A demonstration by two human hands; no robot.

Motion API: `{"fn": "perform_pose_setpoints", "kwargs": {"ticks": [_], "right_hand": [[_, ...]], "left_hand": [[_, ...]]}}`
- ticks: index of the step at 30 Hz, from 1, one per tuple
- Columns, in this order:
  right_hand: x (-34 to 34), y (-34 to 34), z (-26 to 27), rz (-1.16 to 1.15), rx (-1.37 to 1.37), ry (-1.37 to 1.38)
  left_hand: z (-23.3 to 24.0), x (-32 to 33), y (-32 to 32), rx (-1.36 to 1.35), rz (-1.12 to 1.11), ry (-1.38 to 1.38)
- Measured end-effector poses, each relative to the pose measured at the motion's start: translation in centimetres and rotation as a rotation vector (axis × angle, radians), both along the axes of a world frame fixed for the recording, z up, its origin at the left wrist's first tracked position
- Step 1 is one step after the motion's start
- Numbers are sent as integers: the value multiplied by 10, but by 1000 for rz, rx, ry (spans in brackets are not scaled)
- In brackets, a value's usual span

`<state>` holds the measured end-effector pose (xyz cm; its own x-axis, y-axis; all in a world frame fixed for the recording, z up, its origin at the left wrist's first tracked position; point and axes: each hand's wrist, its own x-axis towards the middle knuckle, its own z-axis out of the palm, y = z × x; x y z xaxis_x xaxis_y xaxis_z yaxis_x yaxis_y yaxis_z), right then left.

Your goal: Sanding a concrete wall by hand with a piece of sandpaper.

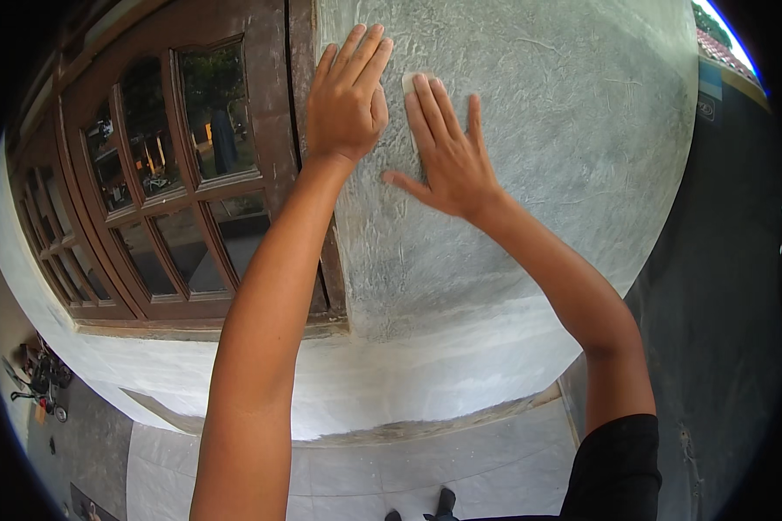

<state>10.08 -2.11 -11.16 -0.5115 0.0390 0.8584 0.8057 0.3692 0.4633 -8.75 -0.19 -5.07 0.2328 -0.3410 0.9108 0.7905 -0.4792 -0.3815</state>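
Note:
My left hand [348, 94] rests flat against the wall beside the window frame, fingers a little apart; nothing shows in it, though its palm is hidden. Lower and to its right, my right hand [453, 153] is spread on the grey plastered wall [560, 163], thumb and little finger held wide. Under its fingers lies a small pale sheet [408, 82], perhaps sandpaper, pressed to the wall; only its upper edge shows. The plaster around both hands is rough and streaked.
A brown wooden window [192, 189] with glass panes is left of the wall. Below runs a whiter wall band [430, 371] above a tiled floor [345, 475], where my feet [446, 501] show. A dark wall [710, 260] borders the right; a wheeled object [42, 384] stands far left.

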Motion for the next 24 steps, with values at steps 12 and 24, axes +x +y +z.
{"fn": "perform_pose_setpoints", "kwargs": {"ticks": [12, 24], "right_hand": [[10, 3, 42, -82, 63, 77], [11, 16, 71, -74, 128, 133]], "left_hand": [[-2, 9, 0, -17, -31, 4], [-3, 8, 3, -36, -31, 8]]}}
